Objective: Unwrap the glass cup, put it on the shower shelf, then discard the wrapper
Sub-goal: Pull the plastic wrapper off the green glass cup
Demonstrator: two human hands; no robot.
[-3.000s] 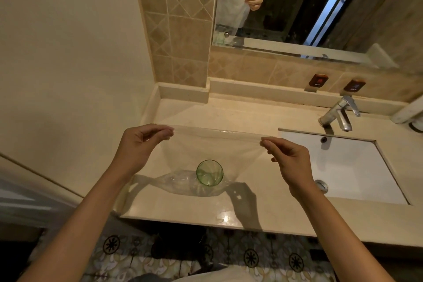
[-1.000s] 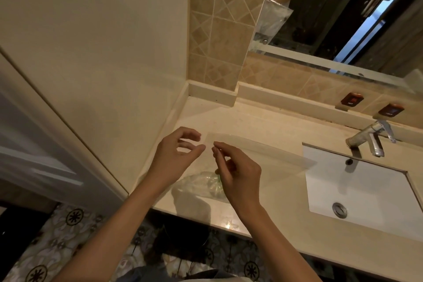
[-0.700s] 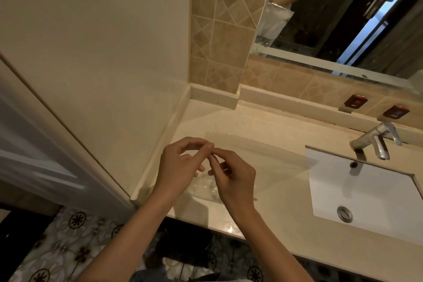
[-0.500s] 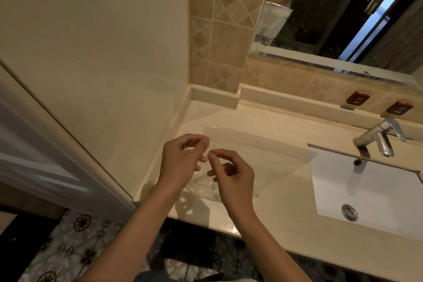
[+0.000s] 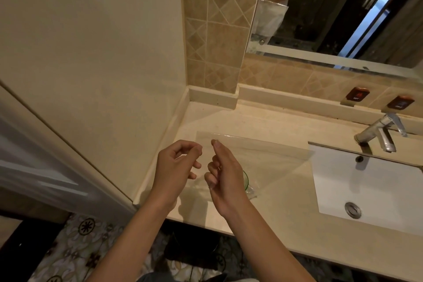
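Note:
A clear plastic wrapper [image 5: 263, 155] stands up from the beige counter [image 5: 286, 217], its top edge running right toward the sink. The green glass cup [image 5: 246, 179] sits at the wrapper's lower end on the counter; only a sliver of its rim shows behind my right hand. My right hand [image 5: 225, 176] pinches the wrapper near its upper left corner with thumb and forefinger. My left hand [image 5: 176, 167] is just left of it, fingers curled, thumb and forefinger pinched together at the wrapper's left edge.
A white sink basin [image 5: 366, 190] with a chrome tap [image 5: 380, 135] lies to the right. A cream wall [image 5: 103, 64] closes the left side. A mirror [image 5: 332, 7] hangs above the tiled backsplash. Patterned floor tiles [image 5: 75, 242] show below the counter's front edge.
Three seconds ago my hands held the wrapper stretched wide above the cup. They then came together at its left corner, touched, and have now drawn slightly apart. The view shifted left.

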